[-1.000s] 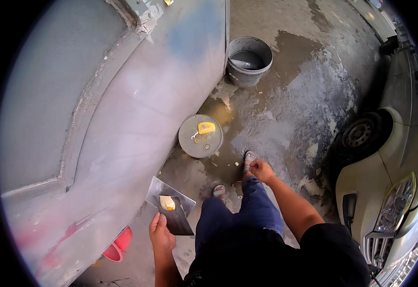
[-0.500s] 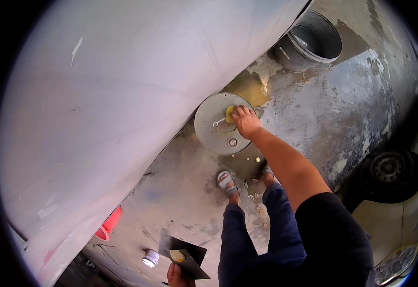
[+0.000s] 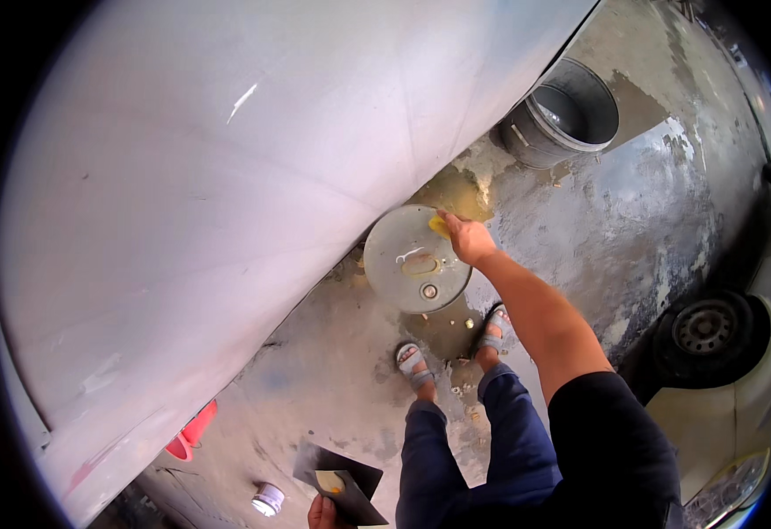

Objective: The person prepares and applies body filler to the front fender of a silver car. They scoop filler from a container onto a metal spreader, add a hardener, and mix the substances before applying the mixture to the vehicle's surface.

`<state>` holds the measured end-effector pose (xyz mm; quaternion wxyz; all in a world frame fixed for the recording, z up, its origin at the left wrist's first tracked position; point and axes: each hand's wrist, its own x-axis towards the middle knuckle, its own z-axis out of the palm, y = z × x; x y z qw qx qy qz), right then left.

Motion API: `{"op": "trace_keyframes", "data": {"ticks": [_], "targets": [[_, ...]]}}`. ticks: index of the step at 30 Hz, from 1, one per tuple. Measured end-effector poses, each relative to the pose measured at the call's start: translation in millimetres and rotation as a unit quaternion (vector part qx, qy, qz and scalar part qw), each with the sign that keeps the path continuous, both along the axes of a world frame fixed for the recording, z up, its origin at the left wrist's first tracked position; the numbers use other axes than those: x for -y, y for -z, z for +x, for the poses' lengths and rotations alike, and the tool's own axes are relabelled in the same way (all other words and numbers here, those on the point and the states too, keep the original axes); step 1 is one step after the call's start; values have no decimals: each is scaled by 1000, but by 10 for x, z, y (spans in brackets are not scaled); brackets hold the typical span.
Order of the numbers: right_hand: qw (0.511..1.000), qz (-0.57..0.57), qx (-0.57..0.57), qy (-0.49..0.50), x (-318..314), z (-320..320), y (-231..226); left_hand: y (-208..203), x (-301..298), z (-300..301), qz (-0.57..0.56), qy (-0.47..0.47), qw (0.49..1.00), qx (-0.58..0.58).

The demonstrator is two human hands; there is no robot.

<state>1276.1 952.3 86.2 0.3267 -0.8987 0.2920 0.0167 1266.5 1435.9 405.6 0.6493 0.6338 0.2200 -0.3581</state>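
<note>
My right hand reaches out over the far right edge of a round grey drum top. Its fingers are closed on a small flat yellow piece; whether that is a sponge or a spreader I cannot tell. A round cap sits near the drum top's near edge, below an oval yellowish outline. At the lower edge, my left hand grips a dark flat board. On the board is a cream patch with an orange-yellow blob. The left fingers are partly hidden.
A large pale vehicle panel fills the left. Beyond the drum stands a dark bucket of liquid. A small tin and a red container are at lower left. At right are a car wheel and headlight.
My right hand has shifted with the yellow piece from the drum top's upper middle to its far right edge. The view has tilted slightly. My left hand still holds the board.
</note>
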Motion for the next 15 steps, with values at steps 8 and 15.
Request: {"op": "trace_keyframes", "data": {"ticks": [8, 15], "targets": [[833, 406, 131, 353, -716, -1445, -1712, -716, 766, 170, -102, 119, 987, 46], [685, 539, 216, 440, -1277, -3165, -3318, -1044, 1485, 311, -165, 224, 954, 113]]}}
